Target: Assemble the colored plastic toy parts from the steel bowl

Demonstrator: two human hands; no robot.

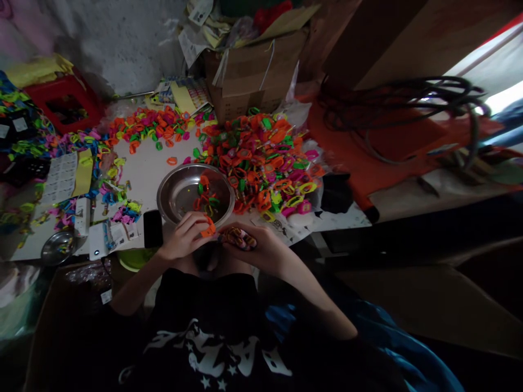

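Note:
My left hand (186,235) is closed around a small orange plastic ring (208,230), pinched at the fingertips. My right hand (253,247) grips a bundle of several coloured rings (239,238), and the two hands meet just below a round steel bowl (186,190). The bowl holds a few orange and green rings (205,196). Right of the bowl lies a big heap of orange, pink, green and yellow rings (265,158) on the white table (147,163).
A second heap of rings (151,122) lies at the table's far side. A cardboard box (253,71) stands behind. A black phone (152,228) and a small steel bowl (57,246) sit at the near left. A red stool (65,100) and coiled black cable (400,103) flank the table.

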